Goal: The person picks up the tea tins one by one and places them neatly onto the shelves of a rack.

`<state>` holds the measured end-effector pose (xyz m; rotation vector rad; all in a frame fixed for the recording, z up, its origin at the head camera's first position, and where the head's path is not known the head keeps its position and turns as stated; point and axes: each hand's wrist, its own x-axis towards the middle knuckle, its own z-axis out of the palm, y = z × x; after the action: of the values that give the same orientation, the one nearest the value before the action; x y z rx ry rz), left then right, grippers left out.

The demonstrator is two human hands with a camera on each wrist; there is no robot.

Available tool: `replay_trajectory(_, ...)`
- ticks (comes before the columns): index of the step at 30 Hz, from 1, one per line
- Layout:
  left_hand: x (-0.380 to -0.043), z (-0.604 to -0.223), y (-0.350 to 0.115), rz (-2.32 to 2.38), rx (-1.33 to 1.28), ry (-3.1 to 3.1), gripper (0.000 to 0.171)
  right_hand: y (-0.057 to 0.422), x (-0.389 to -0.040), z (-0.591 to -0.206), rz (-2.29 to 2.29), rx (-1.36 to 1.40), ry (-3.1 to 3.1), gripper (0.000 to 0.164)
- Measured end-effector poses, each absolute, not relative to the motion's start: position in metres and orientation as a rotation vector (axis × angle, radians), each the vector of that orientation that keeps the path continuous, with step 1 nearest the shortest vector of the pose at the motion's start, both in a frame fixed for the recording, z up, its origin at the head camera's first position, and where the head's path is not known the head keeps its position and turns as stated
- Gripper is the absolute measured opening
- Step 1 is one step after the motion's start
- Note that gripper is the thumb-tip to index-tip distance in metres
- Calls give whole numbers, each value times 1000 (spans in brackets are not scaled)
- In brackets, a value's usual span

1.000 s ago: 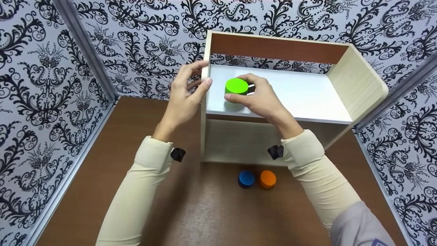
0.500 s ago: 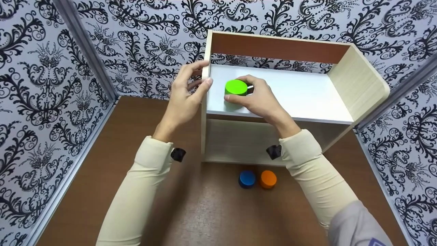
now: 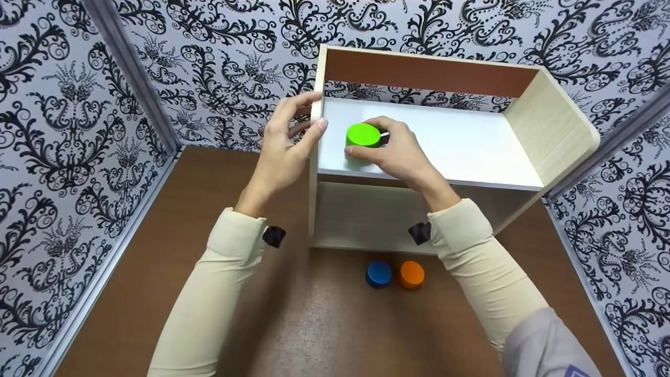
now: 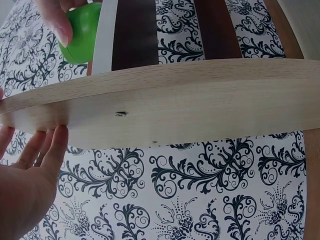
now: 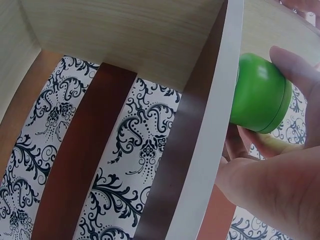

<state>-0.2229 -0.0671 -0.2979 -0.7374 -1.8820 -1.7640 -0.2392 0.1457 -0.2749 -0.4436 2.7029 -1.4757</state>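
My right hand [image 3: 402, 149] holds a round green canister [image 3: 363, 135] by its sides, thumb at the front and fingers behind. It is upright at the left end of the white upper shelf board [image 3: 460, 146]. In the right wrist view, the green canister [image 5: 257, 92] shows rounded edges and a lid seam, its base right at the board. My left hand [image 3: 282, 144] grips the front edge of the pale wooden left side panel [image 3: 316, 104], thumb near the inner edge. The left wrist view shows its fingers [image 4: 57, 147] against the panel's outer face.
A blue canister [image 3: 378, 274] and an orange canister [image 3: 411, 274] stand side by side on the brown tabletop [image 3: 324, 324], in front of the shelf unit. The unit's right side panel [image 3: 555, 120] rises at the far end. Patterned walls [image 3: 220, 63] enclose the table.
The green canister has come down slightly to the board in my right hand, which keeps hold of it. My left hand stays on the side panel.
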Motion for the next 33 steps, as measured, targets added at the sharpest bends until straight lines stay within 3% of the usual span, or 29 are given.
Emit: replay_trajectory(33,-223,-297,-68,-1765,-733,-1895,41,147,-239,-279,-1419,-439,2719,56)
